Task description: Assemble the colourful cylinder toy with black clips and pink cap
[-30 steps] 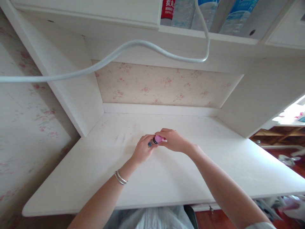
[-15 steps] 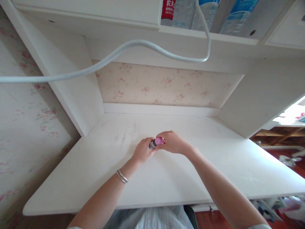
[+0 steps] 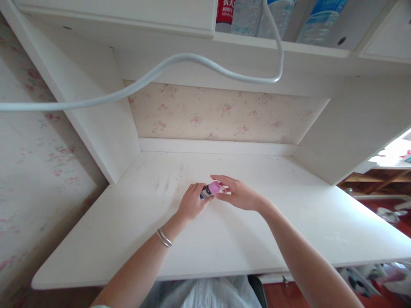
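Note:
My left hand (image 3: pixel 192 200) is wrapped round a small bottle (image 3: pixel 207 192) with a dark, printed body and a pink cap (image 3: pixel 214 187). The bottle lies tilted, its capped end pointing up and to the right, just above the white desk (image 3: pixel 180 171). Beside the cap, my right hand (image 3: pixel 236 192) has its fingers apart, the fingertips close to the pink end. Whether a fingertip still touches the cap I cannot tell. Most of the bottle's body is hidden in my left palm.
A white cable (image 3: pixel 192 57) crosses the upper view. Water bottles (image 3: pixel 245 17) and a red-labelled bottle (image 3: pixel 225 13) stand on the shelf above. Upright side panels (image 3: pixel 93 94) close in the desk, and a floral wall panel (image 3: pixel 208 113) forms its back.
The fingers of my right hand have loosened from around the pink cap and spread, the hand shifting slightly right. My left hand keeps its hold on the bottle.

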Action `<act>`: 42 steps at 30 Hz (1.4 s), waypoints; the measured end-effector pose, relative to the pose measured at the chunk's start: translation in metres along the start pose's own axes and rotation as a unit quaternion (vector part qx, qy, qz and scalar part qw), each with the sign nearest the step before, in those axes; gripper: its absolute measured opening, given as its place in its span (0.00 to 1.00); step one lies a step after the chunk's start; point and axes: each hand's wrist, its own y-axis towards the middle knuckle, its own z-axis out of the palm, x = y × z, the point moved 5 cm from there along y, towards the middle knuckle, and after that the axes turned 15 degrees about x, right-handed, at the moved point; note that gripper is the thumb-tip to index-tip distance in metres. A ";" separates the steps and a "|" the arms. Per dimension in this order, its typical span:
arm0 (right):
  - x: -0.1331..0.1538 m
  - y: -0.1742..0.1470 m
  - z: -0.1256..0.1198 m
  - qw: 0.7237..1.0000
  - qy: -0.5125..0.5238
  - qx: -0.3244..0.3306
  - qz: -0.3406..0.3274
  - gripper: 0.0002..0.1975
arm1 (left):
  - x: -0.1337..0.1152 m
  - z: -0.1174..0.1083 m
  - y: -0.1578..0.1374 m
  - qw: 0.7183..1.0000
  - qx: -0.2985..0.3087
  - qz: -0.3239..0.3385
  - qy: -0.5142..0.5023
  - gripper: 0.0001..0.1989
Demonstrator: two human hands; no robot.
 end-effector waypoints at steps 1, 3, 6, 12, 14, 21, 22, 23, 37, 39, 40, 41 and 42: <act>0.003 -0.001 0.001 1.000 -0.014 0.006 -0.011 0.21 | 0.000 0.000 0.000 1.000 0.003 0.002 0.000 0.16; 0.001 -0.001 0.003 0.998 -0.054 0.002 0.034 0.14 | -0.001 0.001 0.000 1.000 0.012 0.008 0.004 0.16; -0.009 -0.002 0.005 0.984 -0.096 0.001 0.153 0.24 | -0.004 0.001 -0.001 1.000 0.014 0.012 0.000 0.16; 0.001 -0.002 0.001 0.999 -0.036 -0.003 0.033 0.24 | -0.004 0.001 -0.001 1.000 0.011 0.006 -0.017 0.16; 0.003 -0.002 0.004 0.997 -0.061 0.020 0.032 0.20 | -0.004 0.002 -0.001 1.000 0.018 0.011 -0.019 0.17; -0.006 -0.004 0.005 0.993 -0.062 0.004 0.105 0.23 | -0.006 0.003 -0.002 0.999 0.019 0.003 -0.028 0.17; -0.004 -0.003 0.006 0.995 -0.056 0.013 0.076 0.24 | -0.006 0.003 -0.001 0.999 0.022 0.004 -0.026 0.17; -0.003 -0.003 0.008 0.996 -0.060 0.024 0.064 0.24 | -0.006 0.003 -0.001 0.999 0.026 0.006 -0.023 0.16; -0.011 0.001 0.017 0.980 -0.120 0.036 0.154 0.22 | -0.007 0.006 -0.003 0.999 0.034 0.017 -0.001 0.16; -0.020 0.002 0.020 0.971 -0.140 0.041 0.187 0.26 | -0.010 0.006 -0.003 0.999 0.039 0.024 0.009 0.15; -0.023 0.003 0.021 0.972 -0.131 0.045 0.188 0.26 | -0.011 0.005 -0.003 0.999 0.040 0.025 0.011 0.15; -0.024 0.003 0.020 0.977 -0.110 0.046 0.179 0.27 | -0.012 0.005 -0.003 0.999 0.040 0.024 0.013 0.15; -0.024 0.003 0.018 0.982 -0.079 0.043 0.164 0.27 | -0.013 0.004 -0.002 0.999 0.039 0.021 0.013 0.16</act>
